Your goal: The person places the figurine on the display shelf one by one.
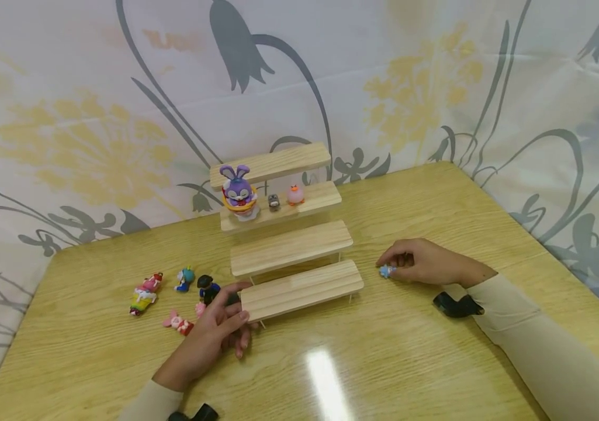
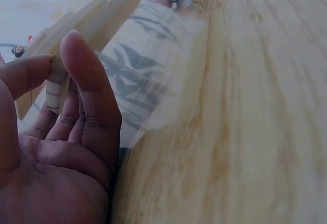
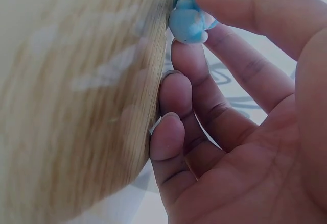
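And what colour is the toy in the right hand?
The toy is mostly light blue, clearest in the right wrist view.

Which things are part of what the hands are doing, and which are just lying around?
Part of the job:
blue toy, pinched by the right fingers
wooden stand, held by the left fingers

Probably just sitting about for now:
on the stand: purple rabbit, grey toy, round pink toy
beside it: multicoloured toy, teal toy, dark toy, red-bodied toy
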Motion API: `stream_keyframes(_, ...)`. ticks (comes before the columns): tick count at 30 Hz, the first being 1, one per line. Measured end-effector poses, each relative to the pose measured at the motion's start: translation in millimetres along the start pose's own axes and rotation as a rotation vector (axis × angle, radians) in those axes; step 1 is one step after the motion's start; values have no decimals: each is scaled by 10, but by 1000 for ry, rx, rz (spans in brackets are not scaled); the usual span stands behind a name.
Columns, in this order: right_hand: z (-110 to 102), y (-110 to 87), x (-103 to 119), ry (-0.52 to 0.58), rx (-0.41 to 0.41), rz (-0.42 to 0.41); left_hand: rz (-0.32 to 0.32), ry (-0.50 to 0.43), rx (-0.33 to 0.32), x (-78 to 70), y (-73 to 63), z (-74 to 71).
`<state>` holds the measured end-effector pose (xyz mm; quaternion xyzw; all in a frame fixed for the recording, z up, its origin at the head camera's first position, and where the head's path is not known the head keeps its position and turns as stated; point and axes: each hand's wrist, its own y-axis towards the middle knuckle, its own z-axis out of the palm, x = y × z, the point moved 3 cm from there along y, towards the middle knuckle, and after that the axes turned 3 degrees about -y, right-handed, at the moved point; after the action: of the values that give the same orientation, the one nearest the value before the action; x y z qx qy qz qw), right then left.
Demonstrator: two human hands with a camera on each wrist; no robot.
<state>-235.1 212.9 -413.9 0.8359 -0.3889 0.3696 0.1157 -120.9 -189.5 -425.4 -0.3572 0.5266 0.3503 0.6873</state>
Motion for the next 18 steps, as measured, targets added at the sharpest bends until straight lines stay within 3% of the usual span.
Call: stream_keyframes(18, 2, 37, 24, -14, -21, 46, -8, 5, -14, 2, -4, 4)
